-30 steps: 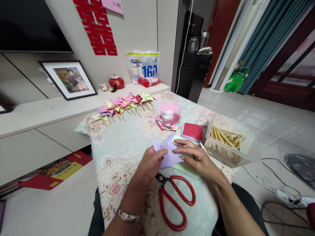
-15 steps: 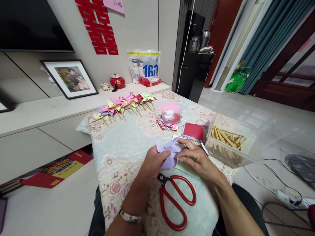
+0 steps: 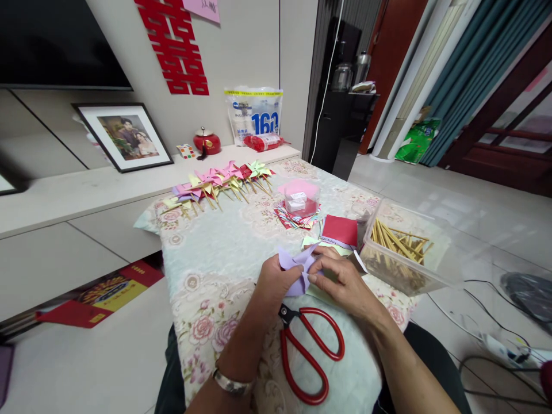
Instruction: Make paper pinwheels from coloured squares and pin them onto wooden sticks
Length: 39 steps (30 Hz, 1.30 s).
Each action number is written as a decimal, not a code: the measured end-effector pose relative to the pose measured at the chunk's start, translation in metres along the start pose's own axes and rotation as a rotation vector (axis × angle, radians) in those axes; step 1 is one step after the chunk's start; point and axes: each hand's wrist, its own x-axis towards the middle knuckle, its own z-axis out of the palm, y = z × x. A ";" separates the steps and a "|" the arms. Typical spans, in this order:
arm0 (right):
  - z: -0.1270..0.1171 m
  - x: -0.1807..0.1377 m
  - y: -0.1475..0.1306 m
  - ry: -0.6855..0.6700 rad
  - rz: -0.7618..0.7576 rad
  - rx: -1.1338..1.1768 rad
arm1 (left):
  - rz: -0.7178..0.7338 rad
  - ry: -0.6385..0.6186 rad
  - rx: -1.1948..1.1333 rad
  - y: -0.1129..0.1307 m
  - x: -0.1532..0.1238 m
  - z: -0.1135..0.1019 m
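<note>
A lilac paper pinwheel (image 3: 295, 286), partly folded, is held between my hands above the near part of the table. My left hand (image 3: 278, 282) pinches it from the left, thumb across its middle. On the right side, my right hand (image 3: 340, 279) has its thumb and fingers closed on a flap of the same paper. Red-handled scissors (image 3: 310, 351) lie just below my hands on the cloth, their blades partly hidden by my left hand. A pale green paper sheet (image 3: 323, 301) shows under my right hand.
To the right stands a clear plastic bin (image 3: 388, 267) of thin wooden sticks. Red paper squares (image 3: 340, 230) and a round clear tub (image 3: 302, 198) lie beyond my hands. Finished pinwheels (image 3: 215, 178) line the table's far left edge.
My right fingers have brought a flap of the lilac paper in toward its centre. My left hand keeps its pinch; the scissors stay where they were.
</note>
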 end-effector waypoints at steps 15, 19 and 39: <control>0.011 0.002 0.000 0.166 0.098 0.069 | -0.034 -0.008 -0.100 0.000 -0.001 0.003; 0.015 0.003 0.000 0.206 0.114 0.059 | -0.024 0.005 -0.079 0.000 -0.001 0.003; 0.017 0.004 -0.001 0.214 0.100 -0.014 | -0.042 -0.009 -0.022 -0.005 0.001 -0.001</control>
